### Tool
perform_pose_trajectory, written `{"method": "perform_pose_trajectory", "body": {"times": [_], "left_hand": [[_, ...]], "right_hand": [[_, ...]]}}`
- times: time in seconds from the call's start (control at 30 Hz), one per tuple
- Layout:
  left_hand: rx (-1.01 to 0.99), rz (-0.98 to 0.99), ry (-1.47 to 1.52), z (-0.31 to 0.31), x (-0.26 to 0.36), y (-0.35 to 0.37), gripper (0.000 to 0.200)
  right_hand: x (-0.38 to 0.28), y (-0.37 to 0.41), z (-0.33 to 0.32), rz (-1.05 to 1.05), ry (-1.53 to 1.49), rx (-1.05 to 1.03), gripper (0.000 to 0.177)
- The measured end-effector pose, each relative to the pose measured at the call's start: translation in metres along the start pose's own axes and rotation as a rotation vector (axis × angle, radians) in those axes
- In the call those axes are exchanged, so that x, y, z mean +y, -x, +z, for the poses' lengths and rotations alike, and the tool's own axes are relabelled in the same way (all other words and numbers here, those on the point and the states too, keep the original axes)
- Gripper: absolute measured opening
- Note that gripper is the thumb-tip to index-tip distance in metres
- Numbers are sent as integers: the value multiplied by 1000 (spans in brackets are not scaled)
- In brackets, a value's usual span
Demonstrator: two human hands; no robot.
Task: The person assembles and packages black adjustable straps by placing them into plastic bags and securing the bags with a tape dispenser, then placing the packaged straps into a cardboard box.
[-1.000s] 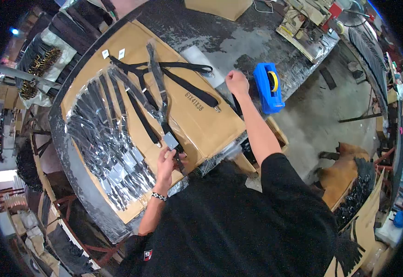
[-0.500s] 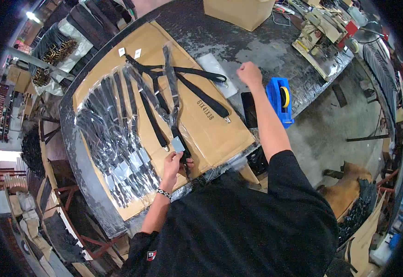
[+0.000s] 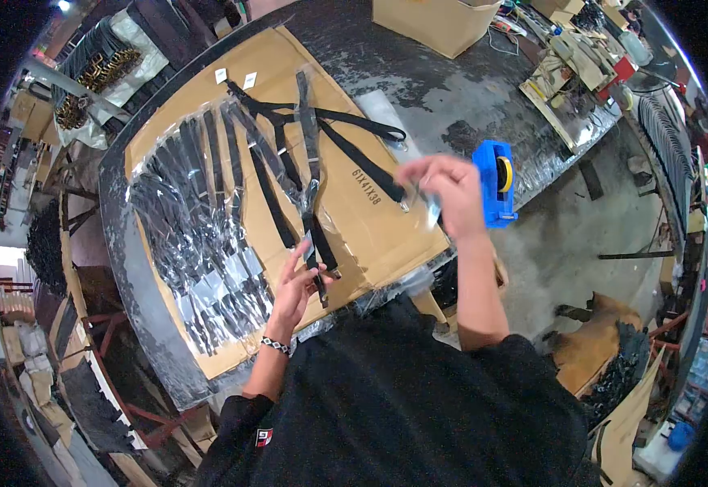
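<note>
One sleeved strap lay lengthwise on the cardboard sheet that covered our bench. Our left hand held its near end, fingers clamped on the mouth of the clear sleeve. Our right hand hung above the sheet's right edge, just beside the blue tape dispenser. Its fingers were drawn together on what looked like a short strip of clear tape, though motion blur made that hard to confirm.

As we judged it, the strap was already in its sleeve and the tape was off the roll, so closing the mouth was what remained for this piece. To the left, a fanned pile of sleeved straps showed that much of the packing was done. One bare pair of black straps lay unsleeved toward the far side of the sheet, crossing under the sleeved one, so at least that pair was left to pack.
</note>
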State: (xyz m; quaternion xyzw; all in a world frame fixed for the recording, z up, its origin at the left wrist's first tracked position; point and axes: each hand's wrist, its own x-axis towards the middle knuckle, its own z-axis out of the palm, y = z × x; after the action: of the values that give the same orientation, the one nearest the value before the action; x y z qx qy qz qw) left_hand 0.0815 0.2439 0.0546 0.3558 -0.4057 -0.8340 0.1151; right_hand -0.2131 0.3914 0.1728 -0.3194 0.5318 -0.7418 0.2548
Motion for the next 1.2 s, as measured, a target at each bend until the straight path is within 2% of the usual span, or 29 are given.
{"method": "perform_pose_trajectory", "body": {"times": [0.07, 0.1, 0.2, 0.3, 0.4, 0.43, 0.53, 0.57, 0.63, 0.8, 0.9, 1.2], "left_hand": [[-45, -21, 41, -9, -2, -5, 50], [-19, -22, 63, -6, 1, -3, 38], [-67, 0, 51, -11, 0, -7, 34], [-32, 6, 62, 1, 9, -3, 30], [-39, -72, 46, -1, 12, -9, 38], [-80, -78, 60, -1, 14, -7, 46], [-156, -2, -224, -5, 15, -5, 44], [-183, -22, -270, -4, 15, -7, 37], [-209, -26, -288, -4, 16, -8, 35], [-321, 2, -296, -21, 6, -18, 18], [-281, 121, -389, -19, 0, -22, 14], [-95, 386, -690, -1, -6, -25, 32]], "right_hand": [[11, 25, 25, 135, -3, -82, 12], [18, 37, 39, 191, -3, -109, 13], [46, 69, 76, 465, -62, -153, 16], [60, 92, 103, 523, 12, -229, 17], [78, 101, 107, 458, 290, -318, 18], [82, 100, 108, 534, 244, -318, 17], [86, 99, 105, 458, 467, -336, 16], [90, 99, 104, 413, 476, -325, 16], [96, 96, 105, 324, 491, -302, 14], [87, 91, 106, 402, 533, -279, 22], [97, 92, 104, 401, 557, -268, 24], [115, 83, 105, 419, 596, -222, 25]]}}
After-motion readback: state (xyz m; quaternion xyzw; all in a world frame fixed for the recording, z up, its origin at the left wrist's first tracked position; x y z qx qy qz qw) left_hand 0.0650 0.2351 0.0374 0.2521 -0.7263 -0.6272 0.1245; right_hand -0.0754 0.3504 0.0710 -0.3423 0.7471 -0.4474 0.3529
